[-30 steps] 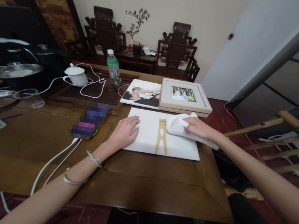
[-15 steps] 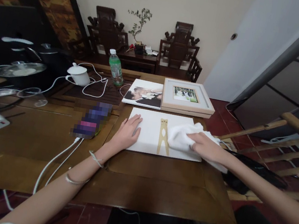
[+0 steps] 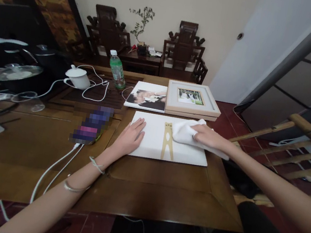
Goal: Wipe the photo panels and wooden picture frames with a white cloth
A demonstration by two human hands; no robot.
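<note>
A white rectangular board point(image 3: 150, 145) lies flat near the front of the wooden table, with a tan long-legged figure point(image 3: 165, 146) down its middle. My left hand point(image 3: 130, 136) rests flat on the board's left end, fingers stretched out. Bunched in my right hand point(image 3: 204, 134) is a white cloth point(image 3: 183, 131), pressed against the upper right part of the board. The cloth covers some of that side and its tail hangs past the right edge. Behind the board are a photo print point(image 3: 147, 96) and a framed photo point(image 3: 214, 112).
Left of the board lies a pixelated phone-like object point(image 3: 91, 125) with white cables. Farther back stand a green-labelled bottle point(image 3: 117, 71), a white lidded cup point(image 3: 78, 78) and a pan with a glass lid point(image 3: 16, 73). A wooden chair point(image 3: 306, 125) stands at the right.
My right hand has moved the cloth up the board, away from me. My left hand keeps its place on the board. The whole view has shifted slightly.
</note>
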